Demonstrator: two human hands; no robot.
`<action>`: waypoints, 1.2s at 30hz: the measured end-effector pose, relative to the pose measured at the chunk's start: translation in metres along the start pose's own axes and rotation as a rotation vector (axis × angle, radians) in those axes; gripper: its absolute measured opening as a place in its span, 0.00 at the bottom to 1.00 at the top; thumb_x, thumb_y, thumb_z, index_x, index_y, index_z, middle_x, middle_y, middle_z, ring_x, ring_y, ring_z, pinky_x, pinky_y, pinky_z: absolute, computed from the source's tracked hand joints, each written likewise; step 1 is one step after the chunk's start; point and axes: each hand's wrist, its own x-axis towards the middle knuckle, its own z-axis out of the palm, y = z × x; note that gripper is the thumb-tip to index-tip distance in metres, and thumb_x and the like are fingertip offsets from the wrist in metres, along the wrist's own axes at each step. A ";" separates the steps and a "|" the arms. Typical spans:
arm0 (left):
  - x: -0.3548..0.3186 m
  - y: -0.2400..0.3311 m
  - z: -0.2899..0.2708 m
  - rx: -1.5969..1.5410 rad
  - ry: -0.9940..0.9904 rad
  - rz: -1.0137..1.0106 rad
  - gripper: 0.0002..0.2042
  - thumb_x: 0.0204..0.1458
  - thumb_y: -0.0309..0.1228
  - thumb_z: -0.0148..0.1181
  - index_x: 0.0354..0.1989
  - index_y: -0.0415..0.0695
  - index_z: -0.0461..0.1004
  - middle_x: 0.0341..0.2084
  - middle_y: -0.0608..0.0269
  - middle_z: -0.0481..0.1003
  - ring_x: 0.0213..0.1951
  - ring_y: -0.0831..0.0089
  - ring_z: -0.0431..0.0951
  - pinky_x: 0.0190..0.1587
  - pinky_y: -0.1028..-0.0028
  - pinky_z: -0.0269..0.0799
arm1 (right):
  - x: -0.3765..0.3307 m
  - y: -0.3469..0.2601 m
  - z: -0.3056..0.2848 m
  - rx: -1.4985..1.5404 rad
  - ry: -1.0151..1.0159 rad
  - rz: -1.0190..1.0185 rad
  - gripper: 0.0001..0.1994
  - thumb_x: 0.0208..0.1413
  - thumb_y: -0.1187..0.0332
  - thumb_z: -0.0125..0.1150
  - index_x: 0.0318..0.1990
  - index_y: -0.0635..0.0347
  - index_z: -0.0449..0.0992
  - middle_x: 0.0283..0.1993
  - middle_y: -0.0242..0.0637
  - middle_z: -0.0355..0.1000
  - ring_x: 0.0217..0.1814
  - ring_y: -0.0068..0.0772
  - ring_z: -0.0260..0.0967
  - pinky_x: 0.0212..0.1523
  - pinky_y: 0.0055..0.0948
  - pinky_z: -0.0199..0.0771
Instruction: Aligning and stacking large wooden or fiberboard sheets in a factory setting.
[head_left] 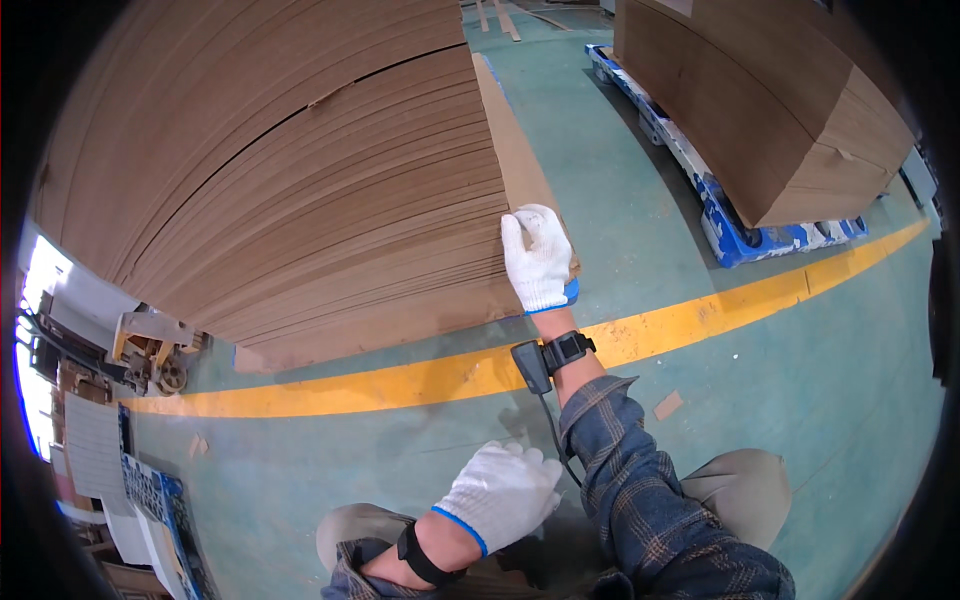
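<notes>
A tall stack of brown cardboard sheets (350,200) fills the upper left. At its near right corner is my right hand (538,255), in a white knit glove with a blue cuff. Its fingers are curled beside the sheet edges, with the thumb toward the stack; whatever lies inside the grip is hidden. My left hand (505,490), gloved the same way, hangs low between my knees, apart from the stack. Its fingers are bent inward and their undersides are out of sight. A black strapped device (545,360) with a cable sits on my right wrist.
Across the green floor runs a yellow line (420,390), just in front of the stack. More cardboard (790,130) stands on a blue and white pallet (745,240) at upper right. A wheeled yellow cart (155,345) is at far left. A cardboard scrap (668,404) lies right of my arm.
</notes>
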 end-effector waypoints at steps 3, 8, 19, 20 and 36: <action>0.001 0.000 0.002 0.005 0.002 0.000 0.10 0.59 0.41 0.64 0.36 0.47 0.77 0.29 0.58 0.77 0.36 0.55 0.81 0.40 0.57 0.75 | 0.006 0.000 -0.001 0.007 -0.026 0.048 0.10 0.62 0.63 0.70 0.35 0.60 0.82 0.43 0.43 0.80 0.47 0.50 0.79 0.50 0.43 0.80; 0.002 -0.003 0.004 0.006 -0.008 -0.009 0.11 0.60 0.41 0.63 0.37 0.46 0.77 0.29 0.58 0.77 0.36 0.54 0.81 0.40 0.56 0.75 | 0.011 -0.005 -0.002 0.063 -0.036 0.122 0.12 0.62 0.62 0.71 0.35 0.62 0.83 0.40 0.45 0.80 0.43 0.51 0.79 0.47 0.41 0.80; 0.002 -0.002 0.001 -0.020 -0.038 -0.045 0.11 0.60 0.41 0.63 0.37 0.45 0.78 0.31 0.55 0.79 0.37 0.53 0.82 0.43 0.56 0.76 | 0.014 -0.004 0.001 0.212 -0.040 0.342 0.16 0.56 0.67 0.74 0.51 0.61 0.83 0.51 0.43 0.79 0.51 0.42 0.79 0.56 0.38 0.80; 0.002 -0.002 0.001 -0.024 -0.030 -0.045 0.11 0.60 0.41 0.63 0.37 0.45 0.78 0.31 0.55 0.79 0.37 0.52 0.83 0.43 0.56 0.76 | 0.013 -0.004 0.001 0.211 -0.042 0.340 0.16 0.56 0.67 0.74 0.51 0.61 0.83 0.51 0.43 0.79 0.51 0.42 0.79 0.56 0.38 0.80; -0.003 -0.002 0.004 -0.023 -0.018 -0.052 0.10 0.60 0.40 0.62 0.35 0.45 0.77 0.30 0.55 0.79 0.38 0.53 0.82 0.44 0.55 0.75 | 0.019 -0.014 0.003 0.209 0.049 0.047 0.11 0.55 0.79 0.70 0.45 0.59 0.84 0.50 0.42 0.80 0.55 0.46 0.79 0.58 0.39 0.79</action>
